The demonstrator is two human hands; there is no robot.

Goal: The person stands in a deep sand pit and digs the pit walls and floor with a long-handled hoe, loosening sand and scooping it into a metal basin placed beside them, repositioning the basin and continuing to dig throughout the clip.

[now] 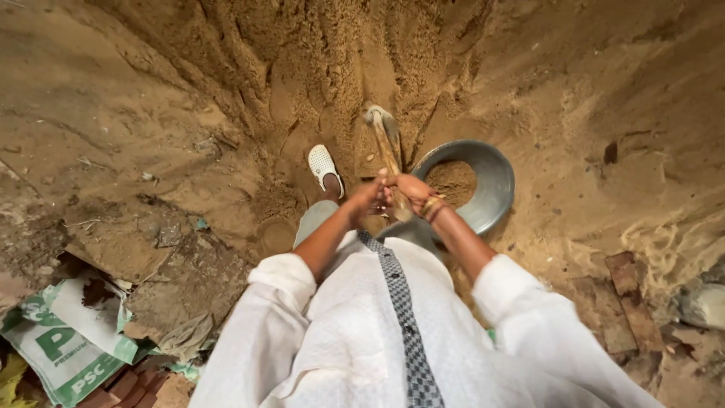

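Hands meet at the centre of the view, both wrapped around the same wooden handle. The left hand [368,198] is closed in a fist on the near end of the handle, and the right hand [414,190], also closed tight around it, sits just beside and touching the left, slightly farther along the shaft. A band of bangles [432,205] circles the right wrist. Both forearms are bare below rolled white sleeves and angle inward from the shoulders to form a narrow V, elbows bent, wrists close together.

From the hands the shovel [387,143] runs straight away from the person, its long axis pointing up the picture toward the sand heap [325,53]. The blade end lies farthest from the hands, buried at its tip in loose sand at the foot of the heap, with a pale coating of sand on it. The handle tilts down and forward.

Just to the right of the shaft, near the right hand, a round grey metal pan [495,181] rests on the ground, a small mound of sand already in its bottom. To the left of the shaft, a foot in a white perforated clog [325,168] is planted on the sand. Torn cement sacks [64,340] and broken bricks [627,302] lie at the lower edges, well apart from the hands.
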